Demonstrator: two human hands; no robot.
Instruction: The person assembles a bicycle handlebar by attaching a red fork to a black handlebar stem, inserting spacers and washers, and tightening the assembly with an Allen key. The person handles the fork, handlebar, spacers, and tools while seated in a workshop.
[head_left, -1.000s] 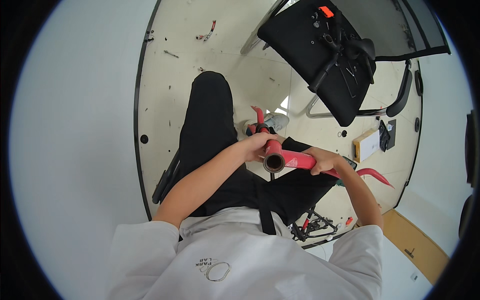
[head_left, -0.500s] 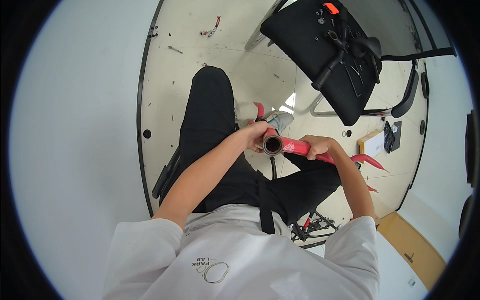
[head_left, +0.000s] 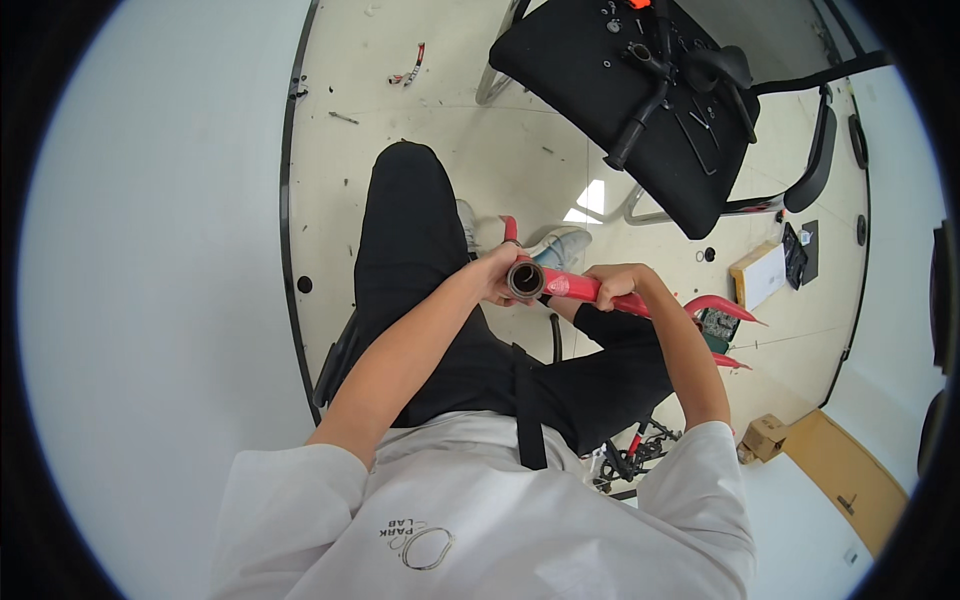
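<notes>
A red bicycle frame lies across my lap, its open round head tube turned up toward me. My left hand is wrapped round the frame beside the head tube; part of its fingers is hidden behind the tube. My right hand grips the thick red tube farther right. Past my right forearm the pronged red rear end of the frame sticks out. Another red tube end shows beyond my left hand.
Ahead to the right stands a black chair bearing dark bike parts, hex keys and small hardware. Crank and chain parts lie by my right thigh. On the right are a white-topped box, a green tool case and a cardboard box.
The frame and both hands have shifted slightly left, with the head tube a little higher in view. The view itself has also moved, showing more of the green case and the cardboard box.
</notes>
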